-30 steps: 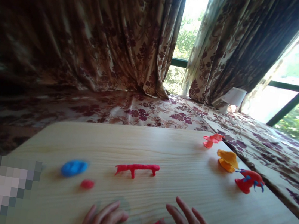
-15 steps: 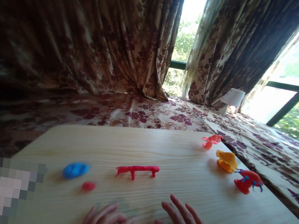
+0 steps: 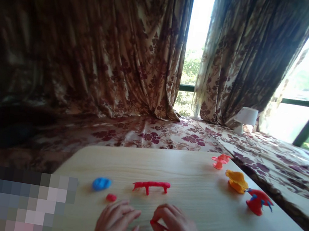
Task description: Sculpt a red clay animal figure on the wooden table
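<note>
Taking the right hand (image 3: 175, 230) as the centre of the dial, with twelve pointing away from the person, its grip is grasping a small red piece (image 3: 152, 221) between the thumb and fingertips. Most of that piece is hiding behind the fingers, so its full shape is staying unclear. At nine o'clock the left hand (image 3: 114, 224) is hovering over or resting on the surface (image 3: 186, 173), which of the two I cannot tell; its grip is released, the thumb standing apart from the fingers and holding nothing visible.

A red legged bar (image 3: 153, 186) is standing near eleven o'clock. Toward ten, a red lump (image 3: 111, 197) is lying just beyond the left fingertips, with a flattened blue piece (image 3: 101, 184) sitting behind it. A coral figure (image 3: 219, 163) is standing toward one, an orange figure (image 3: 237, 182) toward two, and a red-and-blue figure (image 3: 258, 202) between two and three.

The red piece is looking soft and thin, so the pinch is probably calling for light pressure; squeezing hard would be flattening or snapping it. Shaping is likely going best with the left fingertips supporting the loose end while the right ones are pressing little by little, and with both wrists keeping clear of the legged bar.
</note>
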A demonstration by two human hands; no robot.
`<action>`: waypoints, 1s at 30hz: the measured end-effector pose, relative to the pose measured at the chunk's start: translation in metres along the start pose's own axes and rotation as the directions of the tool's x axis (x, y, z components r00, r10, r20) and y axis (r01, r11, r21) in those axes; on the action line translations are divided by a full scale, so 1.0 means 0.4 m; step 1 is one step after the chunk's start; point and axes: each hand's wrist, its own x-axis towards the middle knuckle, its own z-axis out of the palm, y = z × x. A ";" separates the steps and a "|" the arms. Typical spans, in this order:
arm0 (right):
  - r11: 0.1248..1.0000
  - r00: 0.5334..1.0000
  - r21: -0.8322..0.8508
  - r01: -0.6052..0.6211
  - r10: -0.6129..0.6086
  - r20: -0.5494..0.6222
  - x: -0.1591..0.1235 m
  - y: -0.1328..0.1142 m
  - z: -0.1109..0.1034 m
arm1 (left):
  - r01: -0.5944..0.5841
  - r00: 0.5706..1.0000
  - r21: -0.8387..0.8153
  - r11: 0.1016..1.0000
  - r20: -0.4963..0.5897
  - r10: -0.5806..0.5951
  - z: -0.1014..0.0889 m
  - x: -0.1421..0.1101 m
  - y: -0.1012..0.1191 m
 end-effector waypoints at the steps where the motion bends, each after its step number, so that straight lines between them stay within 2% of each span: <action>1: 0.997 1.000 0.067 -0.030 0.030 -0.006 0.021 -0.001 -0.031 | 0.040 0.999 -0.040 0.998 0.022 -0.039 -0.006 0.039 0.000; 3: 0.988 0.997 0.150 -0.027 0.039 -0.073 0.074 0.003 -0.090 | 0.172 0.985 -0.145 0.974 0.037 -0.169 -0.013 0.126 0.002; 5: 0.981 0.987 0.190 0.035 -0.005 -0.158 0.133 0.016 -0.127 | 0.297 0.955 -0.251 0.921 0.054 -0.293 -0.014 0.211 0.003; 7: 0.971 0.973 0.221 0.088 -0.035 -0.230 0.184 0.036 -0.137 | 0.300 0.953 -0.268 0.915 0.045 -0.300 -0.004 0.274 -0.002; 9: 0.965 0.966 0.236 0.111 -0.049 -0.254 0.217 0.057 -0.122 | 0.289 0.957 -0.287 0.913 0.051 -0.287 0.014 0.306 -0.009; 12: 0.958 0.966 0.256 0.132 -0.066 -0.250 0.226 0.080 -0.084 | 0.293 0.956 -0.318 0.902 0.092 -0.278 0.042 0.308 -0.017; 16: 0.940 0.960 0.299 0.162 -0.080 -0.269 0.203 0.090 -0.052 | 0.321 0.947 -0.381 0.867 0.154 -0.283 0.056 0.287 -0.018; 23: 0.937 0.966 0.306 0.165 -0.092 -0.240 0.176 0.087 -0.047 | 0.400 0.912 -0.468 0.788 0.293 -0.288 0.061 0.263 -0.010; 30: 0.953 0.973 0.256 0.160 -0.108 -0.205 0.161 0.080 -0.048 | 0.435 0.898 -0.522 0.734 0.315 -0.308 0.071 0.241 -0.007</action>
